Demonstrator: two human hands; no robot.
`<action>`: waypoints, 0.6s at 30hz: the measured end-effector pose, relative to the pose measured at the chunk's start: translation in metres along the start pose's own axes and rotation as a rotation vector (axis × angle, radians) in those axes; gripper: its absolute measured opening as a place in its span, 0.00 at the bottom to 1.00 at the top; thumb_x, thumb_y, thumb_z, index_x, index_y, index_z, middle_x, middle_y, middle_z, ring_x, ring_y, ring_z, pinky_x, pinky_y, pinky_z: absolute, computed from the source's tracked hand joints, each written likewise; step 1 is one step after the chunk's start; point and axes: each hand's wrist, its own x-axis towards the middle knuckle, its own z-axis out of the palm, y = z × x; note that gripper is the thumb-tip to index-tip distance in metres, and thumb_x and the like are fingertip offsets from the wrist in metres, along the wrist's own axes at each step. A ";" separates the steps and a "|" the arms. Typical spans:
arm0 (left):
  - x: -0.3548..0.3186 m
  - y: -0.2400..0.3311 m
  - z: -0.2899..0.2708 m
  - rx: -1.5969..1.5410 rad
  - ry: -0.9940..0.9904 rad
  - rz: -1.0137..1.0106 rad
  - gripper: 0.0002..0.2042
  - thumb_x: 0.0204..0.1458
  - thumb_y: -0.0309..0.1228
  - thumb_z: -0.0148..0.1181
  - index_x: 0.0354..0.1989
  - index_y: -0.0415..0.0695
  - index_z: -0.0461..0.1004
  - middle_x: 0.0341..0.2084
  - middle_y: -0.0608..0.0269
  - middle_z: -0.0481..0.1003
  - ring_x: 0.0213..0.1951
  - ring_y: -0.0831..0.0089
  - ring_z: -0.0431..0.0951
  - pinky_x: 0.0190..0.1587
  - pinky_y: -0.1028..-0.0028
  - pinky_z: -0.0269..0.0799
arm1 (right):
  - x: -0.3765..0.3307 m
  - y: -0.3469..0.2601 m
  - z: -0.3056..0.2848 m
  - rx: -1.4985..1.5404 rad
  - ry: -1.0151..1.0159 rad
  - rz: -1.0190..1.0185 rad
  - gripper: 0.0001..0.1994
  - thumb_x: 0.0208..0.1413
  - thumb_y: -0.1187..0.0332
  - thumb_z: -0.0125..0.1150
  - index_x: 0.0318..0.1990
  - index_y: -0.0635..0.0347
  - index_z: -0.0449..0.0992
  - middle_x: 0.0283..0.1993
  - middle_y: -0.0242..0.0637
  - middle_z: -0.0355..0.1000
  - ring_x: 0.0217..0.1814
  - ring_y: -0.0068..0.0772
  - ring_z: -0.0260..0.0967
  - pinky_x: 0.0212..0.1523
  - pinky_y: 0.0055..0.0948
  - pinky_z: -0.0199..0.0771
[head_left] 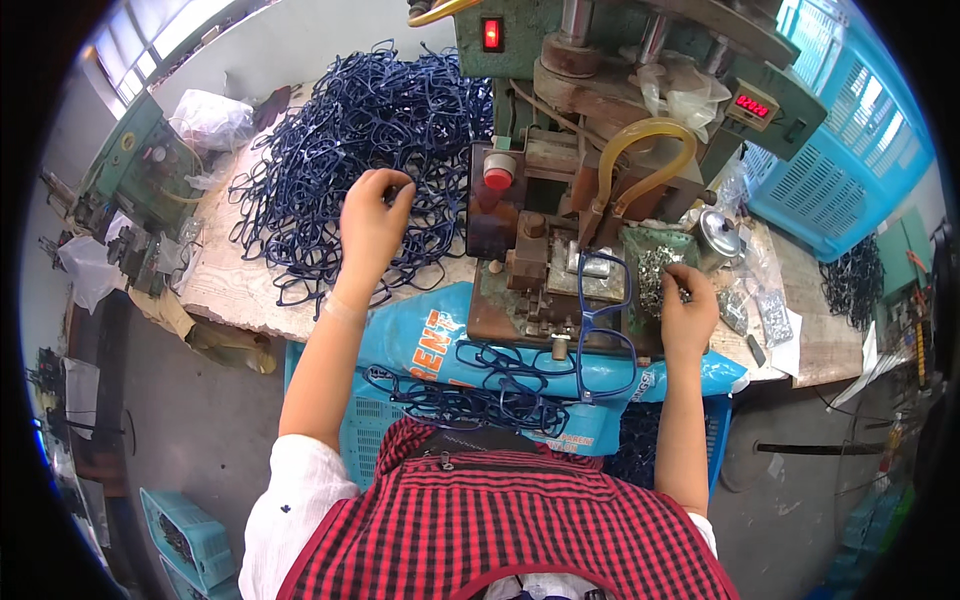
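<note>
My left hand (375, 222) hovers over the near part of a big tangled pile of dark blue eyeglass frames (365, 120). Its fingers are loosely curled, the thumb slightly apart, and nothing shows between them. At the right, my right hand (690, 312) is over the edge of a tray of small shiny metal parts (652, 272), its thumb and fingers drawn together; whatever they pinch is too small to make out. Between the hands, one blue eyeglass frame (584, 345) stands on end at the front of the press (545, 265), touched by neither hand.
A red push button (497, 172) sits on the press's left side, under a lit red switch (491, 34). More frames (480, 405) lie on blue plastic sheeting (400, 335) before me. A metal canister (718, 238) and a large blue crate (815, 195) stand to the right.
</note>
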 end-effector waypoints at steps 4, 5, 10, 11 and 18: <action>0.017 -0.028 0.061 0.447 -0.129 -0.133 0.15 0.53 0.45 0.69 0.32 0.44 0.84 0.38 0.55 0.78 0.44 0.54 0.79 0.44 0.58 0.77 | 0.002 -0.002 0.009 0.106 -0.034 0.076 0.08 0.57 0.74 0.67 0.43 0.64 0.83 0.39 0.38 0.82 0.40 0.29 0.77 0.46 0.29 0.75; 0.019 -0.036 0.077 0.581 -0.170 -0.145 0.18 0.52 0.48 0.69 0.32 0.43 0.85 0.40 0.54 0.78 0.45 0.54 0.79 0.45 0.57 0.77 | 0.003 -0.004 0.005 0.089 -0.054 0.079 0.09 0.57 0.74 0.67 0.44 0.64 0.83 0.39 0.38 0.82 0.40 0.28 0.77 0.46 0.28 0.75; 0.021 -0.069 0.102 0.469 -0.218 -0.322 0.20 0.52 0.47 0.66 0.33 0.37 0.84 0.43 0.45 0.79 0.46 0.48 0.80 0.48 0.56 0.78 | -0.009 0.010 -0.014 0.048 -0.026 0.099 0.08 0.55 0.75 0.69 0.42 0.64 0.84 0.40 0.35 0.81 0.40 0.25 0.76 0.44 0.26 0.75; 0.020 -0.071 0.097 0.399 -0.186 -0.270 0.18 0.52 0.44 0.67 0.32 0.37 0.83 0.41 0.45 0.79 0.45 0.51 0.81 0.49 0.58 0.78 | -0.016 0.013 -0.022 0.080 -0.019 0.178 0.08 0.55 0.75 0.70 0.41 0.65 0.84 0.40 0.35 0.80 0.40 0.24 0.76 0.44 0.25 0.75; -0.001 -0.043 0.034 -0.875 0.079 -0.443 0.05 0.71 0.32 0.50 0.49 0.46 0.65 0.36 0.57 0.79 0.41 0.68 0.82 0.32 0.78 0.78 | 0.012 -0.077 -0.053 0.430 -0.309 0.337 0.08 0.51 0.75 0.69 0.40 0.64 0.86 0.39 0.37 0.82 0.43 0.28 0.78 0.47 0.26 0.75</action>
